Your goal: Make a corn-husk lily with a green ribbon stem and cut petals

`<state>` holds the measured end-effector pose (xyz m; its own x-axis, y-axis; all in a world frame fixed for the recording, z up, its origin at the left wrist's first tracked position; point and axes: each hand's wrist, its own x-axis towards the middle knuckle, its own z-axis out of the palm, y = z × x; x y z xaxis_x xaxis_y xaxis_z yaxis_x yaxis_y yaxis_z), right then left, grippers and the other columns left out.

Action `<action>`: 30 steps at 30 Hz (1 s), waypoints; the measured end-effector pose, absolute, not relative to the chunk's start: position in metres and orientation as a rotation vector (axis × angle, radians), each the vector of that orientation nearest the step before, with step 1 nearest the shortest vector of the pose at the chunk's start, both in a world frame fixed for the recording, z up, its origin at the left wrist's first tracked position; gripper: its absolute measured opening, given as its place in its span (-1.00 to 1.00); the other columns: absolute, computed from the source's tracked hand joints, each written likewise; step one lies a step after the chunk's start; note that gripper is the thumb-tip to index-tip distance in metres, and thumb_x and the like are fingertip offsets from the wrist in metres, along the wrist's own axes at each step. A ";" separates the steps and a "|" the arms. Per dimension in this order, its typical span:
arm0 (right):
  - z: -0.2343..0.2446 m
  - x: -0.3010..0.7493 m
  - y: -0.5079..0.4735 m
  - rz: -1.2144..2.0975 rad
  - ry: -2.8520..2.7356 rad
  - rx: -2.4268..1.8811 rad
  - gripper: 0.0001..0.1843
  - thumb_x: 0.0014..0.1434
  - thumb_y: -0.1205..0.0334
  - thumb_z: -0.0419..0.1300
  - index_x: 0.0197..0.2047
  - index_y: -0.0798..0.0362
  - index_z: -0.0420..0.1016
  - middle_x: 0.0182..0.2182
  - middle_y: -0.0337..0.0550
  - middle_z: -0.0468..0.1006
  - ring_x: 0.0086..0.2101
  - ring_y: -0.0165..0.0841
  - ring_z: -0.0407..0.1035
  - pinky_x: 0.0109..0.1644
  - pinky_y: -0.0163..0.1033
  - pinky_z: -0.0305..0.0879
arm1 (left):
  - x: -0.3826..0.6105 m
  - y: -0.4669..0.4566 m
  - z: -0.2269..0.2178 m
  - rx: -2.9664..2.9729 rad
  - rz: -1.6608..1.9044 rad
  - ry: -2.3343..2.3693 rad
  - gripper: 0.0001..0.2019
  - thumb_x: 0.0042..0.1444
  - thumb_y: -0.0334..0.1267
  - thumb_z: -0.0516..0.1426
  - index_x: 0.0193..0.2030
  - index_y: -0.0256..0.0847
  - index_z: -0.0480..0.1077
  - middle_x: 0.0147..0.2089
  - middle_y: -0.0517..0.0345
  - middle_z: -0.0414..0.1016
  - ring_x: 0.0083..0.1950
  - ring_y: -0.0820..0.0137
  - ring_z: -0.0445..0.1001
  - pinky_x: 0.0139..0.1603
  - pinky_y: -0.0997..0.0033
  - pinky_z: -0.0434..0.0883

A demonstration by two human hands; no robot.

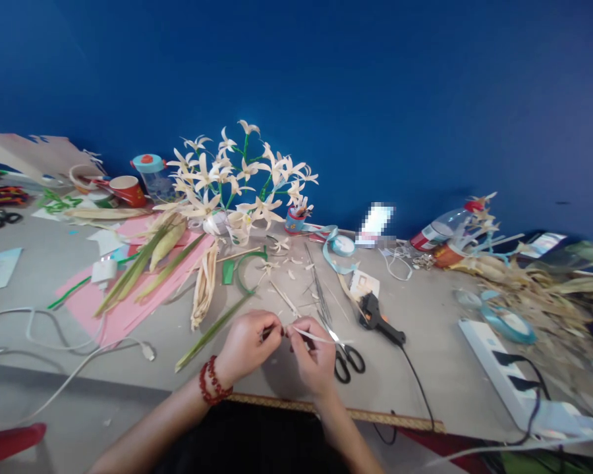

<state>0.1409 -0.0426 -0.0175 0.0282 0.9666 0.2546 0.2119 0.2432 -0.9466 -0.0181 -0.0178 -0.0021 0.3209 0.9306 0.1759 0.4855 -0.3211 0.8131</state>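
Note:
Over the front of the table my left hand (pixel 250 342), with a red bead bracelet (pixel 211 382) at the wrist, is closed in a pinch. What its fingertips hold is too small to make out. My right hand (pixel 312 359) faces it, fingertips nearly meeting, and pinches a thin pale strip (pixel 309 334) that sticks out to the right. Just right of that hand lie black-handled scissors (pixel 348 362). A black glue gun (pixel 381 322) rests farther right. Beyond my hands, pale flowers (pixel 247 172) on green stems stand in a bunch.
Pink paper (pixel 86 303) under husks (pixel 143 263) lies left, near a white cable (pixel 86 368). Metal wires (pixel 319 283) and pale scraps lie ahead. On the right are a power strip (pixel 494 368), blue ribbon (pixel 511 326), a bottle (pixel 439 227) and dried husks (pixel 548 296).

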 end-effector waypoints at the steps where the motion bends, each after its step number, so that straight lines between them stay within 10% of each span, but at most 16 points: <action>1: -0.018 0.142 -0.043 0.845 -1.418 -1.192 -0.79 0.25 0.21 0.14 -0.43 0.04 0.39 -0.52 -0.23 0.35 -0.47 -0.37 0.26 -0.40 -0.28 0.18 | -0.020 -0.018 -0.004 1.950 0.877 1.287 -0.80 0.14 -0.33 0.06 -0.49 -0.19 0.37 -0.51 0.17 0.39 -0.42 0.38 0.35 -0.30 0.40 0.22; 10: -0.023 0.146 -0.039 0.923 -1.435 -1.247 -0.80 0.27 0.15 0.14 -0.37 0.04 0.40 -0.50 -0.24 0.37 -0.51 -0.40 0.27 -0.47 -0.33 0.18 | -0.026 -0.020 0.002 1.935 0.876 1.192 -0.82 0.16 -0.26 0.10 -0.14 -0.21 0.45 -0.23 0.03 0.52 -0.20 0.28 0.44 -0.15 0.37 0.30; 16: -0.018 0.143 -0.039 0.806 -1.512 -1.195 -0.84 0.26 0.24 0.13 -0.37 0.03 0.42 -0.48 -0.21 0.40 -0.45 -0.36 0.31 -0.39 -0.28 0.22 | -0.011 -0.015 0.003 1.856 0.897 1.177 -0.80 0.15 -0.37 0.03 -0.47 -0.21 0.38 -0.48 0.17 0.41 -0.38 0.38 0.36 -0.28 0.44 0.26; 30: -0.019 0.139 -0.035 0.781 -1.557 -1.196 -0.86 0.25 0.26 0.13 -0.37 0.02 0.41 -0.49 -0.22 0.40 -0.44 -0.34 0.33 -0.32 -0.26 0.23 | -0.017 -0.018 0.001 1.790 0.930 1.156 -0.84 0.16 -0.33 0.05 -0.34 -0.21 0.46 -0.38 0.13 0.50 -0.31 0.35 0.41 -0.22 0.42 0.29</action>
